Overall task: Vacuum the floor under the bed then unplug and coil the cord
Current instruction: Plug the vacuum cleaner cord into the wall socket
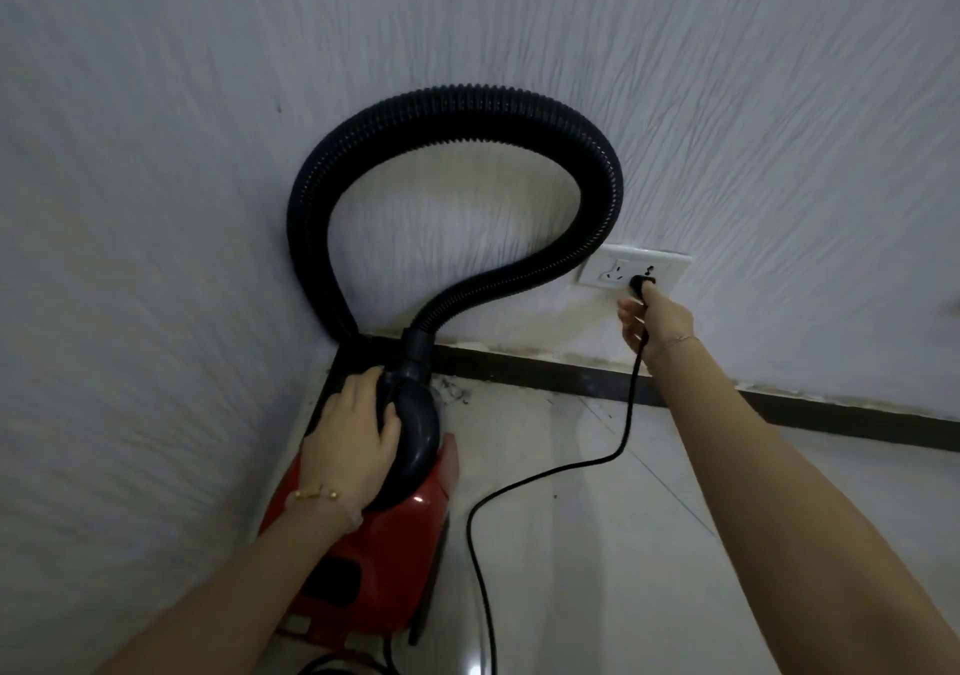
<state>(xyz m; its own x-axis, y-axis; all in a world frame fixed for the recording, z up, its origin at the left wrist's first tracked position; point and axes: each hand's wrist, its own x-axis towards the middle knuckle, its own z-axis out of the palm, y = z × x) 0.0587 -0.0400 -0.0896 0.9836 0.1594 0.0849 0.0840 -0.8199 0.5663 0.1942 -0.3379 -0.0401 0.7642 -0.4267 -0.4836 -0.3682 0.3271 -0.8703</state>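
Right hand (655,322) closed around black plug (642,285) at white wall socket (635,270); left hand (354,435) spread flat, ungripping, on dark front cap of red vacuum (379,560). Cord (524,482) trailing from plug across tiled floor (649,544). Ribbed hose (467,108) looped against textured wall (727,77).

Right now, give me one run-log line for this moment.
stage: at socket | right hand: grips plug at wall socket | left hand: on vacuum | cord: loose on floor
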